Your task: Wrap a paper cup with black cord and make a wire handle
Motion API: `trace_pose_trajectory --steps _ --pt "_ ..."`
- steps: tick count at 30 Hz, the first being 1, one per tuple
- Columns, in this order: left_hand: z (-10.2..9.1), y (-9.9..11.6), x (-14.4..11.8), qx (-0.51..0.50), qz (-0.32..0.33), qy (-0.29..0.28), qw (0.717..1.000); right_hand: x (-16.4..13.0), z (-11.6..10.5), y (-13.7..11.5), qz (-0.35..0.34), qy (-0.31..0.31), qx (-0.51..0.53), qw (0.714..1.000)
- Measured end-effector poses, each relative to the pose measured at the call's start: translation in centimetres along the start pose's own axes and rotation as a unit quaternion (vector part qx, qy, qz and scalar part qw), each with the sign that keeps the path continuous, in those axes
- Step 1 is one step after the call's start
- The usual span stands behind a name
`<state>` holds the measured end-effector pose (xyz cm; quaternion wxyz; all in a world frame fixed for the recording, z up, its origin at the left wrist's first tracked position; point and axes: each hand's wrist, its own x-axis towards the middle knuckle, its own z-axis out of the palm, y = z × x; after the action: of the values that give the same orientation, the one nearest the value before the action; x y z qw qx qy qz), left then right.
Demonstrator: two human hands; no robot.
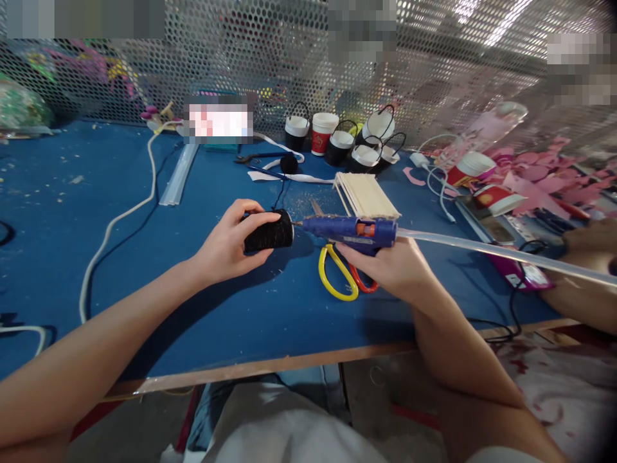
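While the left hand curls around a black-wrapped cup, fingers over the top and thumb below, the right hand grips a blue glue gun from underneath. Tipped on its side, the cup lies directly left of the gun, its long axis running roughly left to right, nearly in line with it; the nozzle sits right at the cup's pale-edged end, though whether the two touch I cannot tell. A long glue stick trails from the gun's back toward the right. Scissors lie beneath the gun on the blue bench, and a black thread runs from beside the cup to a ball of yarn. Just behind the gun is a stack of wooden sticks. Farther back stand several black cups and a red cup; pale insides show in some, but what they hold, if anything, I cannot make out. Over on the right, near pink pieces, a red-and-white cup leans, its contents hidden.
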<state>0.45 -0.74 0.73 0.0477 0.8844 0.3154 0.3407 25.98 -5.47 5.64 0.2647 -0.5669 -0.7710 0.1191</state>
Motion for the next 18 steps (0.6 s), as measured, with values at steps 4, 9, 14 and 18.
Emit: trace_pose_trajectory --steps 4,9,14,18 --pt "0.0 0.0 0.0 -0.009 -0.008 -0.001 1.000 0.0 -0.1 -0.2 0.000 -0.001 -0.001 1.000" --pt "-0.1 0.0 -0.1 -0.022 -0.024 0.007 0.999 -0.3 0.2 0.2 -0.005 0.010 -0.006 1.000" --pt "-0.1 -0.1 0.0 -0.031 -0.043 0.008 0.999 -0.4 0.4 0.6 -0.030 0.016 0.011 0.999" --pt "-0.1 -0.1 0.0 -0.037 -0.057 0.006 0.998 -0.5 0.6 0.9 -0.018 0.007 0.017 1.000"
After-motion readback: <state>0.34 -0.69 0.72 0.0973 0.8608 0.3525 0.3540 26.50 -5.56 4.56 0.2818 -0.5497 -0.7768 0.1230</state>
